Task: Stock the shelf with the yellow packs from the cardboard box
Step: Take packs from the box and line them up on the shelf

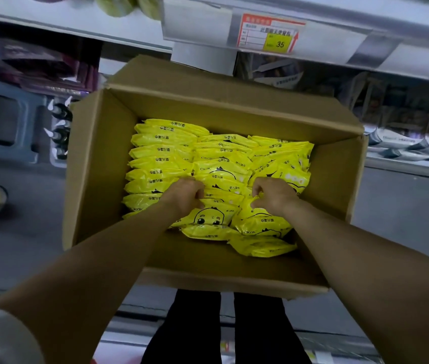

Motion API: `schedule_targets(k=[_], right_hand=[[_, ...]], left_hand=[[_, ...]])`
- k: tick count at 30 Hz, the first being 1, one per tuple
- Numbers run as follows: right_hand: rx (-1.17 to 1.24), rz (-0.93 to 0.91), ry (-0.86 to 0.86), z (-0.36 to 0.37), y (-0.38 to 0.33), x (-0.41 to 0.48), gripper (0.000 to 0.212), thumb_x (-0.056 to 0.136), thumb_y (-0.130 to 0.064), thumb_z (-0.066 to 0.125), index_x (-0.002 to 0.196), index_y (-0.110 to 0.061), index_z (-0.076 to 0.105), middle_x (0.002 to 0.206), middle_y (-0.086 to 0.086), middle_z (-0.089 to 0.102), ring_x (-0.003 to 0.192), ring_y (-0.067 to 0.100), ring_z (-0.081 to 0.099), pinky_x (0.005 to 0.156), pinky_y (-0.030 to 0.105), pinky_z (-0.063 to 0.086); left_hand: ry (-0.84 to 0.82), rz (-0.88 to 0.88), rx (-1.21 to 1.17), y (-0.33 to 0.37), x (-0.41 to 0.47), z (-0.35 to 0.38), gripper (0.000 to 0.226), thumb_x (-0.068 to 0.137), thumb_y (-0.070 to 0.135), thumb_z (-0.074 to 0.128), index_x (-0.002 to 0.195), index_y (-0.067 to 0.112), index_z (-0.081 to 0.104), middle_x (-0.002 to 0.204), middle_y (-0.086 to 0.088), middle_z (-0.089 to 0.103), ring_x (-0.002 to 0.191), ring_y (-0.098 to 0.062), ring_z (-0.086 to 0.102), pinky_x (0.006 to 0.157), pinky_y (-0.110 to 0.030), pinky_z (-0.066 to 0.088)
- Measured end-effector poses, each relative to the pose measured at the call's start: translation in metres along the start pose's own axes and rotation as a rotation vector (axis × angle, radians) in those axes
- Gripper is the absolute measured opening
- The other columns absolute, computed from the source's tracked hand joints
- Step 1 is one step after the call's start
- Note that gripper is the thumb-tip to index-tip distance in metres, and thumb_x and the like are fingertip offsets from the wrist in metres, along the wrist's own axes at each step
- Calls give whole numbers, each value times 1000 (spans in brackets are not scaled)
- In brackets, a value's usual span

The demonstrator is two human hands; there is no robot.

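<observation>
An open cardboard box [98,158] stands on the floor below me, filled with several yellow packs [160,151] printed with a duck face, standing in rows. Both my arms reach down into it. My left hand [185,197] curls its fingers over the top edge of packs in the middle row. My right hand [273,195] pinches the top of a yellow pack [260,219] in the right row. A duck-face pack [208,218] lies tilted between my hands. The shelf [339,40] runs above the box, with a red and yellow price tag [268,34] on its rail.
Dark purple goods [45,67] fill a lower shelf at left, with dark bottles [61,127] beside the box. Grey and white packets [402,143] lie on a low shelf at right. Grey floor [404,214] shows around the box. My black-trousered legs [221,329] stand behind its near wall.
</observation>
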State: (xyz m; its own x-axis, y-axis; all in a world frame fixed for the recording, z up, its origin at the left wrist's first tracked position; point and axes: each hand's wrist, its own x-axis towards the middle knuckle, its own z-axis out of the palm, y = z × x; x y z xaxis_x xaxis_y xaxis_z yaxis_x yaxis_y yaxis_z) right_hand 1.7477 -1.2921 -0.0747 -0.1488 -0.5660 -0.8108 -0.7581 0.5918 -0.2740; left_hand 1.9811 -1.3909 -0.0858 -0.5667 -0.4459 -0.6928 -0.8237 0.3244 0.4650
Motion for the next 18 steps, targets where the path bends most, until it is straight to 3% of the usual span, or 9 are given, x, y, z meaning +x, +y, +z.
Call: schedule_targets(k=[5,9,13,16,17,18], right_hand=[[216,-1,10,-14,4,4,20,83,-30,76,87,-23,58,94,-2,59,89,19,55,64,25,36],[480,62,142,-29,6,7,13,90,-31,68,93,-26,56,102,2,59,86,17,56,72,29,43],[346,-6,151,-26,-5,9,14,100,-23,54,105,-32,63,112,1,59,67,6,48,63,19,37],[315,-46,94,-22,-12,8,28,103,-19,45,110,-30,70,139,0,55,61,10,54,46,11,37],[311,-53,72,-20,-13,7,25,103,-22,48,109,-31,70,144,-1,51,72,13,61,53,11,41],[308,-44,41,-17,-13,7,18,100,-29,54,109,-31,70,147,-2,48,97,18,64,69,14,45]], left_hand=[[96,-76,-303,-19,-9,-27,19,81,21,77,76,19,59,84,0,61,80,-19,59,64,-25,45],[50,-259,-483,-36,-14,-55,16,90,24,68,96,12,61,102,-5,62,93,-19,57,67,-27,44],[36,-313,-457,-41,-10,-55,22,88,27,70,102,15,58,116,-1,58,104,-20,54,67,-24,42],[69,-311,-472,-38,-7,-45,39,76,46,79,98,21,58,111,1,58,102,-18,53,74,-28,43],[92,-311,-459,-37,-7,-42,44,72,50,80,97,21,58,108,2,59,100,-17,53,73,-28,43],[116,-312,-440,-36,-7,-39,46,69,50,82,96,21,58,105,4,59,98,-16,54,70,-27,43]])
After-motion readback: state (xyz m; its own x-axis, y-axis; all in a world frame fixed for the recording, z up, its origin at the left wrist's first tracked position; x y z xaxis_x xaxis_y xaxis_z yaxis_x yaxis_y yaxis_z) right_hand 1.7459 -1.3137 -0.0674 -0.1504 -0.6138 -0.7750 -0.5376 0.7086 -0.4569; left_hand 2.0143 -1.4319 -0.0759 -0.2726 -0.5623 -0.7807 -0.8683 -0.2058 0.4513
